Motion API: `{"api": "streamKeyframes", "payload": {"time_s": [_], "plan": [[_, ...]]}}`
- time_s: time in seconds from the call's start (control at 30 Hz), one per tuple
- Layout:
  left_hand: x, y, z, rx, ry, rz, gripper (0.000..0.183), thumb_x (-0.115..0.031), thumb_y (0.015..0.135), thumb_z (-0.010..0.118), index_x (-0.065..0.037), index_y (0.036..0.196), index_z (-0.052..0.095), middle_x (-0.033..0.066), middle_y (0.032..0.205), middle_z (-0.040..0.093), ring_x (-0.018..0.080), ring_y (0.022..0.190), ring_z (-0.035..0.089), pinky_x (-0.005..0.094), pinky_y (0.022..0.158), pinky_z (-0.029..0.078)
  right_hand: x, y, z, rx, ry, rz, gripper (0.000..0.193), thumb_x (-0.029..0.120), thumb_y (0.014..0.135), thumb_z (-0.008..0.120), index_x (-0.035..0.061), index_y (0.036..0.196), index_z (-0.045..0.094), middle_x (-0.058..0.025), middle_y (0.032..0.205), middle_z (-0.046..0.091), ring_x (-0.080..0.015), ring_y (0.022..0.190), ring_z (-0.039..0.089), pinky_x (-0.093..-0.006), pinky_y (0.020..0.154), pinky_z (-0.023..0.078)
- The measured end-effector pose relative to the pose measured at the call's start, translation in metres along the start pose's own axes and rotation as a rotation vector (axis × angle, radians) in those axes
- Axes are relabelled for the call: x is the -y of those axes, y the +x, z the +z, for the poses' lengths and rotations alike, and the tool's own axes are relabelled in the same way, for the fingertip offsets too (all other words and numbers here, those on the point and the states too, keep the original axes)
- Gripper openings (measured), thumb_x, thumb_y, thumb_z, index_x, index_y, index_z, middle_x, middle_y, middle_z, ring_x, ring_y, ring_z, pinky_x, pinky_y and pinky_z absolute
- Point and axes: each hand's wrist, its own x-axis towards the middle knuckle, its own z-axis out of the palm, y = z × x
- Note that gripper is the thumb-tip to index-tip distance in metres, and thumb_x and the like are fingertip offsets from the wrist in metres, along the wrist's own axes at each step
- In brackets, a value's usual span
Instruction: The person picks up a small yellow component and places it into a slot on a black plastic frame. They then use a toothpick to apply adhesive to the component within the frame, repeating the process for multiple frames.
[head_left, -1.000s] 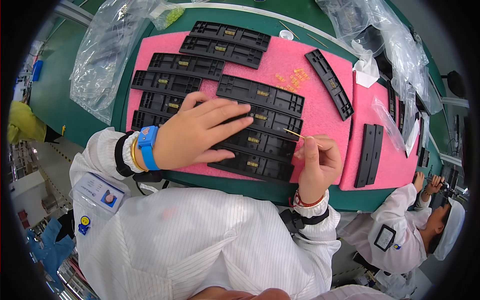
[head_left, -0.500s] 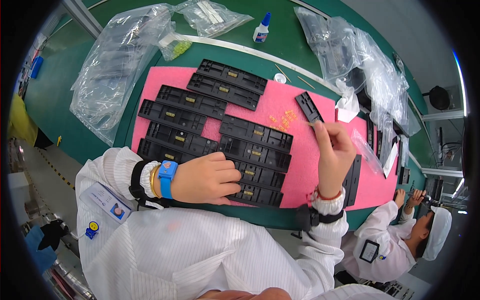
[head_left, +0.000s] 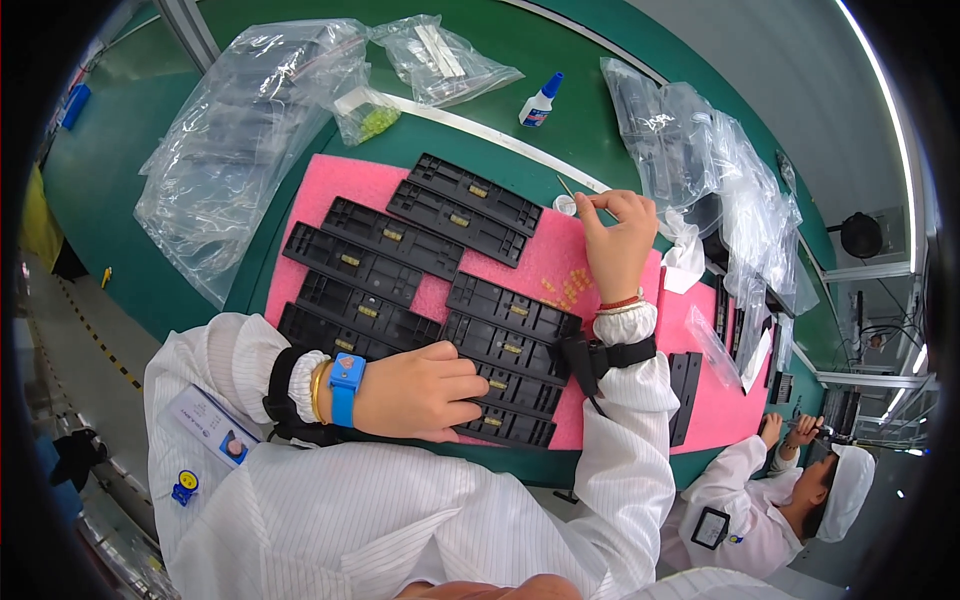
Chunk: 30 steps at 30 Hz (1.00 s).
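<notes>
— Where were the hands?

— The left hand lay flat, fingers pressed together, on the black plastic strips at the near edge of the pink foam mat. The right hand was at the mat's far edge, fingertips pinching a thin stick over a small white dish.

— And around them?

— More black strips lay in rows toward the mat's far left corner, and small orange bits sat on the foam just beside the right wrist. A glue bottle stood on the green worktop beyond the mat, with clear plastic bags off its left edge. Another person worked at the right.
</notes>
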Motion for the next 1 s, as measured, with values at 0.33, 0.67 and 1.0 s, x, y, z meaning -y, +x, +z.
{"api": "streamKeyframes", "payload": {"time_s": [0.33,0.67,1.0], "plan": [[0.001,0.002,0.001,0.002,0.010,-0.007,0.039,-0.039,0.079,0.086,-0.013,0.103,0.071,0.0025,0.111,0.060,0.0194,0.106,0.056,0.0364,0.091,0.041,-0.004,0.003,0.005,-0.004,0.005,0.000,0.019,0.023,0.086,0.086,0.0093,0.077,0.076,-0.0006,0.090,0.072,-0.0269,0.103,0.059,-0.0441,0.098,0.039],[-0.001,0.000,0.003,-0.017,0.026,-0.017,0.041,-0.039,0.075,0.087,-0.013,0.102,0.072,0.0027,0.112,0.061,0.0198,0.105,0.057,0.0373,0.091,0.041,0.001,0.001,0.007,0.016,-0.014,-0.004,0.019,0.023,0.085,0.086,0.0091,0.077,0.076,-0.0012,0.089,0.072,-0.0274,0.104,0.060,-0.0439,0.098,0.039],[0.000,0.002,0.003,0.048,-0.047,-0.035,0.044,-0.036,0.079,0.084,-0.011,0.112,0.072,0.0068,0.126,0.064,0.0229,0.107,0.061,0.0405,0.090,0.042,-0.004,-0.008,-0.047,-0.035,0.449,0.294,0.020,0.016,0.092,0.084,-0.0016,0.090,0.075,-0.0072,0.088,0.075,-0.0173,0.085,0.067,-0.0317,0.082,0.051]]}}
